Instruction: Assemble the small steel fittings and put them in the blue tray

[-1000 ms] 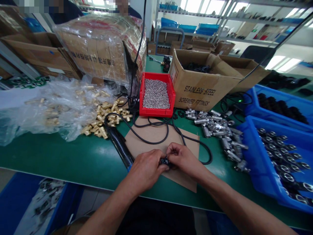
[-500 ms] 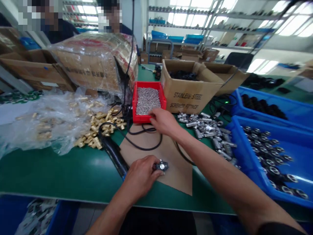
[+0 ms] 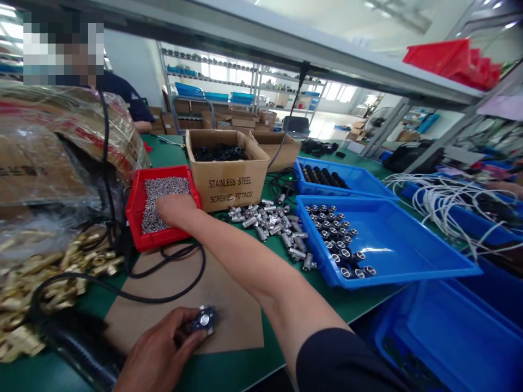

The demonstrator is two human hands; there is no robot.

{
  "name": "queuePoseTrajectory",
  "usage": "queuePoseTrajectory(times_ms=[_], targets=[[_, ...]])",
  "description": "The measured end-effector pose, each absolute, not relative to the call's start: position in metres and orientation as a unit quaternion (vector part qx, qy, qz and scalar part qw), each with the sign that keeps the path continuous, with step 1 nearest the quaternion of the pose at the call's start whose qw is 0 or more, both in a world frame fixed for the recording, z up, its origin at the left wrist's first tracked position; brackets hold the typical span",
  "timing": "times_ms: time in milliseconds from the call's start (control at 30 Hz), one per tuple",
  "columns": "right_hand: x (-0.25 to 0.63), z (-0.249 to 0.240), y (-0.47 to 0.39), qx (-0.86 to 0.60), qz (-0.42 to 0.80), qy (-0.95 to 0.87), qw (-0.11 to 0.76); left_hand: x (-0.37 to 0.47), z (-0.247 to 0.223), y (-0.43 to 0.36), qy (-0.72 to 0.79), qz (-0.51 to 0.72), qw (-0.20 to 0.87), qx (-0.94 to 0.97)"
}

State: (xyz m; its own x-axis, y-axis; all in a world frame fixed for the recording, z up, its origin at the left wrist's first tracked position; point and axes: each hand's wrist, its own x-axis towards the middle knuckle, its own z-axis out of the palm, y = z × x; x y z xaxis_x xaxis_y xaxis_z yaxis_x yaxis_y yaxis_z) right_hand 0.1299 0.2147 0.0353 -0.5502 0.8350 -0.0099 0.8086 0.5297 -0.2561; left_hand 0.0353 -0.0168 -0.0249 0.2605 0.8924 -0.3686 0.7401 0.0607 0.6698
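My left hand (image 3: 165, 348) is closed, thumb and fingers pinching a small dark fitting with a bright round centre (image 3: 205, 320). It holds the fitting just over a sheet of brown cardboard (image 3: 237, 321). My right hand (image 3: 175, 210) reaches into a red bin (image 3: 163, 239) full of tiny silvery metal pieces (image 3: 153, 204); its fingertips are hidden among them. Left of the cardboard lies a black cylindrical tool (image 3: 77, 345) with a black cable (image 3: 180, 296), which loops across the sheet.
Brass fittings (image 3: 67, 272) are heaped at left. Steel cylinders (image 3: 278, 223) lie beyond my right forearm. A carton of black parts (image 3: 226, 188) stands behind them. A blue tray (image 3: 392, 228) holds rows of black-and-silver parts. Overhead runs a shelf (image 3: 261, 32).
The view has swung right, showing more of the blue trays and the overhead shelf. My right hand has gone from the red bin's front edge deeper into it. My left hand keeps the fitting.
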Motion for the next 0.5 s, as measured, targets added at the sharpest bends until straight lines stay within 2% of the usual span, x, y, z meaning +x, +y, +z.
queuePoseTrajectory(times_ms=[300, 500], targets=[[0.135, 0.039, 0.210, -0.469, 0.077, -0.873, 0.111, 0.042, -0.014, -0.016, 0.603, 0.096, 0.396, 0.685], [0.147, 0.043, 0.186, -0.483, 0.074, -0.854, 0.179, 0.041, -0.015, -0.017, 0.595, 0.095, 0.411, 0.684]])
